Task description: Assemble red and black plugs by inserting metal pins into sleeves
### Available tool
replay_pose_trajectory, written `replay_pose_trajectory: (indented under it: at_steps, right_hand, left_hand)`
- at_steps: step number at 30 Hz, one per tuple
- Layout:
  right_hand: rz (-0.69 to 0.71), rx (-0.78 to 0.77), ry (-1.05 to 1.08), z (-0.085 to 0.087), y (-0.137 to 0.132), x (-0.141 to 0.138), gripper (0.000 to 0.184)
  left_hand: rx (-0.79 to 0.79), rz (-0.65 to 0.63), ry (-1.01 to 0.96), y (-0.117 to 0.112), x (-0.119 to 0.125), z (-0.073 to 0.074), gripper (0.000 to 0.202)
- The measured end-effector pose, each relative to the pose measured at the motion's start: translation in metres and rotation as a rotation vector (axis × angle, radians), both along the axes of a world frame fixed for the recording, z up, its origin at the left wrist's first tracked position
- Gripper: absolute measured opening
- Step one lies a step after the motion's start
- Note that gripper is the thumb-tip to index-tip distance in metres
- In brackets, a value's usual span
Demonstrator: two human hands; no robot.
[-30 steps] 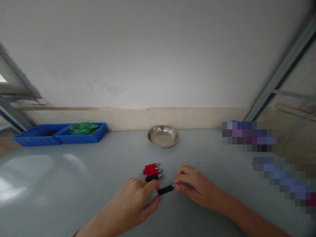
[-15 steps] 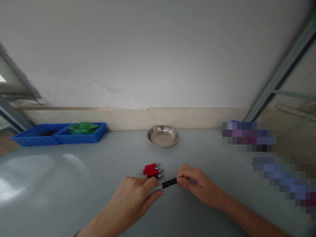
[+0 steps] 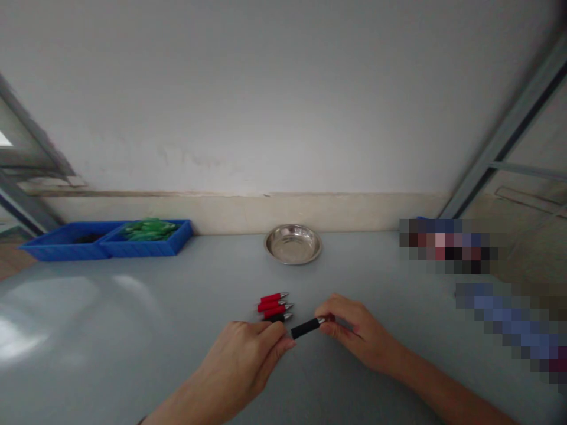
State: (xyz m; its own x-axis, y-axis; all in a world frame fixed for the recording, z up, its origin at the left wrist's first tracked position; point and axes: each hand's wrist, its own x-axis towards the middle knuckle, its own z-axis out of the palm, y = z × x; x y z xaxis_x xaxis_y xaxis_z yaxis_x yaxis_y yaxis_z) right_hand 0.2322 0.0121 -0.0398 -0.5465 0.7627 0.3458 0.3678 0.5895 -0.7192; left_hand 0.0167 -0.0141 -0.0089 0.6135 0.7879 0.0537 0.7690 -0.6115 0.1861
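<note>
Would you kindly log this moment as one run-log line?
right hand: holds black pen part | left hand: at its other end, contact unclear | table: row of pen parts, steel dish

The right hand pinches a black grip. The left hand curls at its other end, red pens behind.

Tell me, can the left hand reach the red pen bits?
Probably yes. The left hand is just in front of the red pen bits, with only one loose black bit between.
</note>
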Motion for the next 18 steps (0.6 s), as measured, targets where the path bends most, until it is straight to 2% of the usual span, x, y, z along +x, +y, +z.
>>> replay_pose_trajectory:
  at_steps: [3, 7, 11, 16, 18]
  right_hand:
    - [-0.003, -0.078, 0.048, 0.0005, 0.0011, 0.0020, 0.037]
    - [-0.031, -0.149, 0.074, 0.0019, 0.0001, 0.0017, 0.040]
    - [-0.018, -0.133, 0.049, 0.0033, -0.0011, -0.0009, 0.044]
    - [-0.037, -0.136, 0.068, 0.0026, -0.0002, -0.0003, 0.032]
    - [-0.046, -0.156, 0.081, 0.0020, 0.0002, 0.0005, 0.033]
  left_hand:
    - [-0.010, 0.026, 0.006, 0.0008, -0.0011, 0.0006, 0.037]
    - [-0.001, -0.001, 0.001, 0.0011, -0.0019, 0.0012, 0.037]
    - [0.020, -0.014, 0.001, 0.0015, -0.0014, 0.0015, 0.037]
    - [0.024, -0.007, -0.008, 0.0019, -0.0022, 0.0013, 0.035]
    - [0.032, -0.006, -0.015, 0.0017, -0.0024, 0.0012, 0.035]
